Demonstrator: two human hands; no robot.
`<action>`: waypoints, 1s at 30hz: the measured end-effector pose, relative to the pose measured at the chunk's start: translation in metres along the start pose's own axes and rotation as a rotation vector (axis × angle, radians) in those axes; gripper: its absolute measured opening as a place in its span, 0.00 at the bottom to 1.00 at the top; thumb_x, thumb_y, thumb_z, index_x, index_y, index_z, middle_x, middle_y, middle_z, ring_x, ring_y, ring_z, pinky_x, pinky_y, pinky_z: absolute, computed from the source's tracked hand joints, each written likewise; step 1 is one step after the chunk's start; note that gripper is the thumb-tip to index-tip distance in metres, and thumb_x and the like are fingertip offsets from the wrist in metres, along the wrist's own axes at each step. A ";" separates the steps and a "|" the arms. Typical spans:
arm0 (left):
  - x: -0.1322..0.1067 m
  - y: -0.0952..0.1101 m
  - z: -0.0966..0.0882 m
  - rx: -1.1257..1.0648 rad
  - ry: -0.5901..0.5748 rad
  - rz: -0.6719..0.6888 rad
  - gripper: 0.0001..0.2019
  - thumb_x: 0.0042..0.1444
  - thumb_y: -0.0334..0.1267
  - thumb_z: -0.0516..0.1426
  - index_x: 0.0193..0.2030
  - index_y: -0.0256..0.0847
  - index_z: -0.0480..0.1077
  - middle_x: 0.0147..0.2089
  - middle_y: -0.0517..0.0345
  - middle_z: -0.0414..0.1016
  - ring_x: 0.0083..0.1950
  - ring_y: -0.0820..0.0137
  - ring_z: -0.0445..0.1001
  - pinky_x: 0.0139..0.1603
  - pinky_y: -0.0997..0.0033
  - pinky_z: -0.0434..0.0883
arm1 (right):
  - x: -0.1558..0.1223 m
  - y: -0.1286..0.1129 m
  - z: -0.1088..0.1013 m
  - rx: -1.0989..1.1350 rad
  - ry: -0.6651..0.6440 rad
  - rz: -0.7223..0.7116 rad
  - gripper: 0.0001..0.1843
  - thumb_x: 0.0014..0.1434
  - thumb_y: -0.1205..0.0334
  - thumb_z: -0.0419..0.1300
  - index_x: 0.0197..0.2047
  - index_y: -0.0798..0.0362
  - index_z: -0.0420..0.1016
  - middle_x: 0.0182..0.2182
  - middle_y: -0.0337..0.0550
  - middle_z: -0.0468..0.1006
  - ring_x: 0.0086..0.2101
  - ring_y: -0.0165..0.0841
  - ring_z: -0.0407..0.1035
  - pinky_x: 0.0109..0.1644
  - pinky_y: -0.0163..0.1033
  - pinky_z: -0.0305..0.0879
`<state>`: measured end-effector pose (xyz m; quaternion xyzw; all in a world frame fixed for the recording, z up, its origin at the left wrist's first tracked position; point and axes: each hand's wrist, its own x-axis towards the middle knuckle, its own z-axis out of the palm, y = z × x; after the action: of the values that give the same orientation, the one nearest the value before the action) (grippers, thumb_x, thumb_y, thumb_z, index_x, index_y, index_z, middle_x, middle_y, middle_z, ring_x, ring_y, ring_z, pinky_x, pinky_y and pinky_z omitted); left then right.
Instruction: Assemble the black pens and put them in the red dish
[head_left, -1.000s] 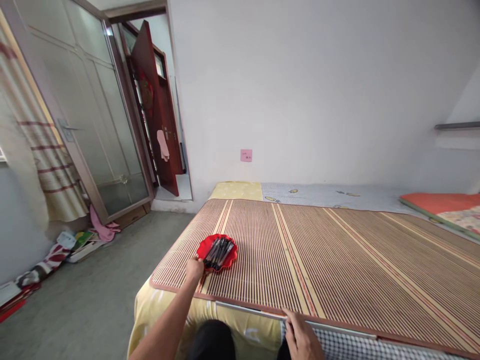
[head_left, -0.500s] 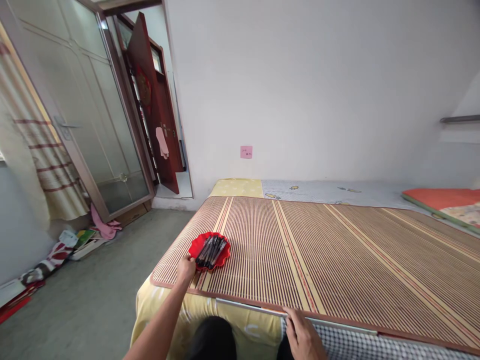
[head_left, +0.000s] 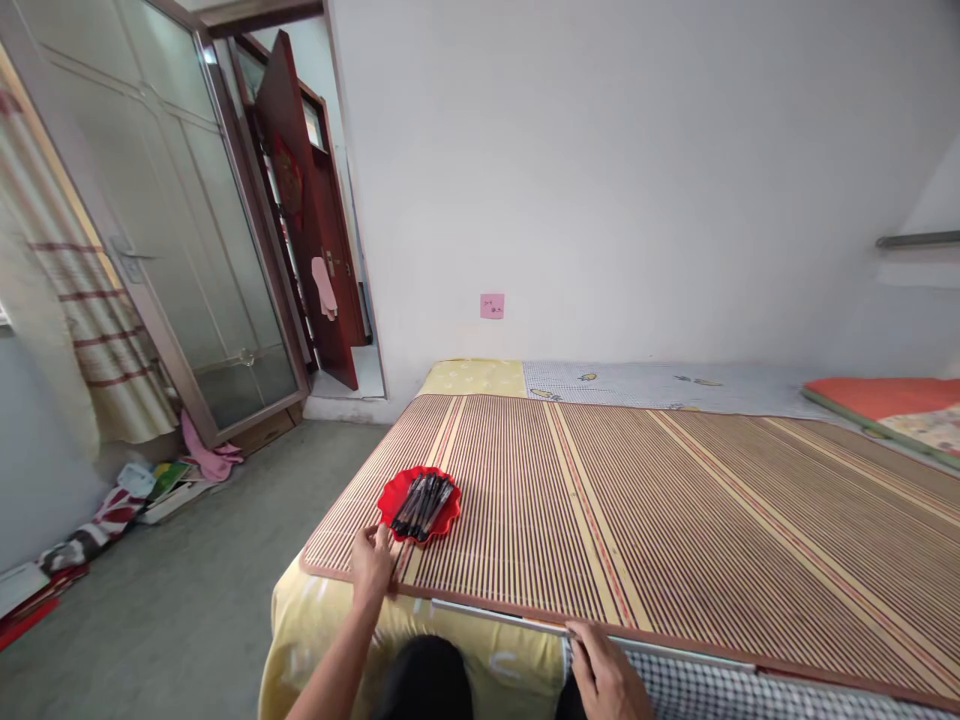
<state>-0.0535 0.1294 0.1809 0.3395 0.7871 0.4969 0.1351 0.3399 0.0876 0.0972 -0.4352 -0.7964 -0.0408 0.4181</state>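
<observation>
A red scalloped plate [head_left: 385, 500] lies on the bamboo mat [head_left: 510, 500] near its left end. Several dark pens [head_left: 424, 505] are bunched in it, side by side and slanted. Just below the plate's near left rim is my left hand [head_left: 372, 562], its thumb and fingers apart and nothing held; whether a fingertip still touches the rim is unclear. My right hand [head_left: 606, 672] rests at the mat's front edge, fingers loosely stretched and touching the border, holding nothing I can see. Beneath that border a thin pale flat edge [head_left: 495, 612] sticks out.
The mat covers a bed with a yellow sheet [head_left: 330, 620] and a checked cloth [head_left: 720, 685]. Folded orange bedding [head_left: 862, 398] lies at the far right. A pink note [head_left: 492, 306] is on the wall. Left are a glass door [head_left: 217, 300] and books [head_left: 176, 500] on the floor.
My left hand has drawn back slightly toward me from the plate's rim, and its fingers have loosened. The plate, the pens and my right hand stay where they were.
</observation>
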 end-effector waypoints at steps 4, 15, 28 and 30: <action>-0.073 -0.014 0.006 -0.052 -0.083 0.149 0.19 0.60 0.60 0.49 0.37 0.46 0.65 0.33 0.52 0.78 0.37 0.56 0.80 0.39 0.62 0.73 | -0.005 -0.001 0.004 0.018 -0.091 -0.027 0.10 0.70 0.66 0.50 0.43 0.47 0.71 0.33 0.40 0.83 0.33 0.34 0.81 0.36 0.35 0.74; -0.147 -0.032 0.025 0.206 -0.505 0.471 0.05 0.63 0.38 0.52 0.36 0.49 0.66 0.39 0.49 0.80 0.43 0.57 0.80 0.45 0.63 0.72 | -0.013 0.004 0.023 -0.054 -0.310 0.011 0.10 0.64 0.70 0.53 0.39 0.47 0.74 0.33 0.40 0.84 0.32 0.35 0.79 0.35 0.36 0.67; -0.018 0.069 0.026 0.386 -0.222 0.411 0.03 0.60 0.33 0.57 0.39 0.41 0.73 0.47 0.45 0.78 0.49 0.54 0.78 0.51 0.61 0.70 | -0.007 -0.008 0.010 0.066 -0.220 0.031 0.08 0.66 0.66 0.55 0.37 0.45 0.73 0.31 0.38 0.81 0.30 0.34 0.77 0.35 0.34 0.65; -0.008 0.077 0.037 0.399 -0.242 0.374 0.02 0.56 0.30 0.60 0.35 0.40 0.73 0.44 0.44 0.79 0.49 0.52 0.78 0.49 0.61 0.70 | -0.007 -0.008 0.010 0.082 -0.247 0.050 0.08 0.66 0.66 0.54 0.37 0.45 0.73 0.31 0.38 0.80 0.31 0.34 0.77 0.36 0.34 0.66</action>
<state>0.0039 0.1710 0.2298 0.5553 0.7711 0.3047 0.0650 0.3298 0.0825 0.0884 -0.4393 -0.8316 0.0561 0.3352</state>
